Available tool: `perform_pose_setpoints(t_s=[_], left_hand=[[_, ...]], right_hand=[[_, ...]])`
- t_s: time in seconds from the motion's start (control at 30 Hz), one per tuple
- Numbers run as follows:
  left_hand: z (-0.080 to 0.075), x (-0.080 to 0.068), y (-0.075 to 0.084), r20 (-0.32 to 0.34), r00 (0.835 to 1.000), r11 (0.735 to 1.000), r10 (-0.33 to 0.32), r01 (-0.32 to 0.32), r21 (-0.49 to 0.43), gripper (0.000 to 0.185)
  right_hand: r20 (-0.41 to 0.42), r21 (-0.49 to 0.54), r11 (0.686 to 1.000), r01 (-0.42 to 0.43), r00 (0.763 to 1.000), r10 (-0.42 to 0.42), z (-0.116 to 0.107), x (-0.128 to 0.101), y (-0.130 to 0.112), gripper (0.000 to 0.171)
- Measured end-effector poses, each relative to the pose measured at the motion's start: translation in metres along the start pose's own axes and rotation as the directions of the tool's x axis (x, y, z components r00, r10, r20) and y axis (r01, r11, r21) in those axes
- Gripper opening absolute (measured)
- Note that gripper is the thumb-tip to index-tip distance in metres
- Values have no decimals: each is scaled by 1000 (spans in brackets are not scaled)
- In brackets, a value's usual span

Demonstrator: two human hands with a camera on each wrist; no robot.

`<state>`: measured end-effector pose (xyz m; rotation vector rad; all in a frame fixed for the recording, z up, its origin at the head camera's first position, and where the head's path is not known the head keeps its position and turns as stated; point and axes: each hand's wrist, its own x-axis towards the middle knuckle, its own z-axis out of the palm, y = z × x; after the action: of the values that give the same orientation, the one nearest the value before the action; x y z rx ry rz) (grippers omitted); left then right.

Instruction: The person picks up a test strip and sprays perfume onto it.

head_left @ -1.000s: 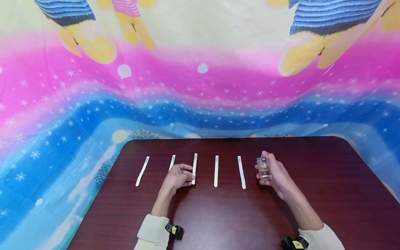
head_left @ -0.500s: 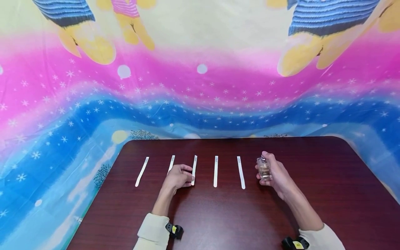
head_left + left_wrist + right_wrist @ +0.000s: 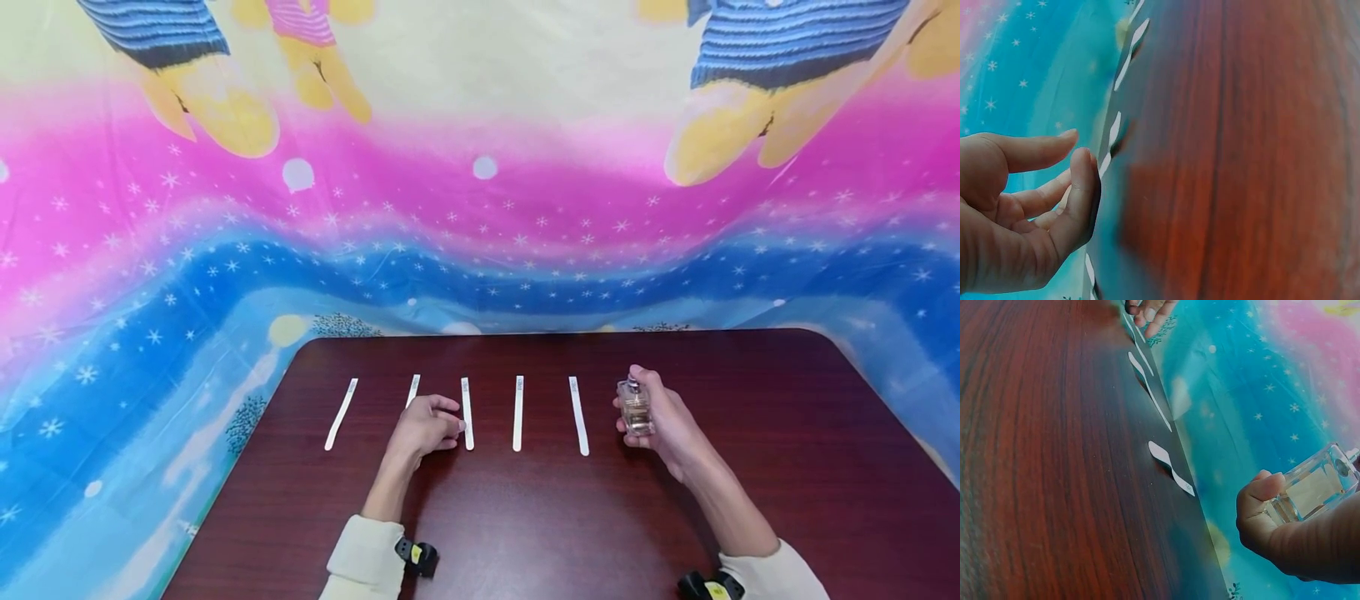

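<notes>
White paper test strips lie in a row across the dark wood table, several in all. My left hand (image 3: 429,427) is over the table between the second strip (image 3: 413,388) and the middle strip (image 3: 468,417), fingertips right at the middle strip's edge. In the left wrist view, a gap shows between the thumb and forefinger of the left hand (image 3: 1029,212). It covers the lower part of the second strip in the head view. My right hand (image 3: 671,425) grips a clear glass perfume bottle (image 3: 634,410) right of the row, a finger on its top.
The far-left strip (image 3: 341,414), a fourth strip (image 3: 518,414) and a far-right strip (image 3: 579,417) complete the row on the table (image 3: 570,533). Behind the table's back edge hangs a patterned cloth (image 3: 480,225). Both wrists wear black camera bands.
The middle strip has come down from the left fingers onto the table, its top end swinging left. The left fingers have let it go. The right hand and bottle stay nearly still.
</notes>
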<state>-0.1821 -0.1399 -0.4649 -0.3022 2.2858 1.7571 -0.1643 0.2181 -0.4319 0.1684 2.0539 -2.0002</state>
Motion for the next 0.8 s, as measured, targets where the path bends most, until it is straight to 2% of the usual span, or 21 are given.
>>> perform_pose_setpoints(t_s=[0.2,0.5,0.63,0.8], left_hand=[[10,-4,7,13,999,1000,30,-30,1,32],[40,-8,12,57,997,999,47,-49,21,36],[54,-8,12,41,997,997,59,-61,47,33],[68,-7,13,-4,996,988,88,-87,124,31]], right_hand=[[-2,-3,1000,-6,1000,6,-1,-1,0,57],[-8,16,1000,-8,1000,8,-2,-2,-1,54],[-7,17,1000,-8,1000,8,-2,-3,-1,54],[-14,19,1000,-8,1000,8,-2,-3,0,54]])
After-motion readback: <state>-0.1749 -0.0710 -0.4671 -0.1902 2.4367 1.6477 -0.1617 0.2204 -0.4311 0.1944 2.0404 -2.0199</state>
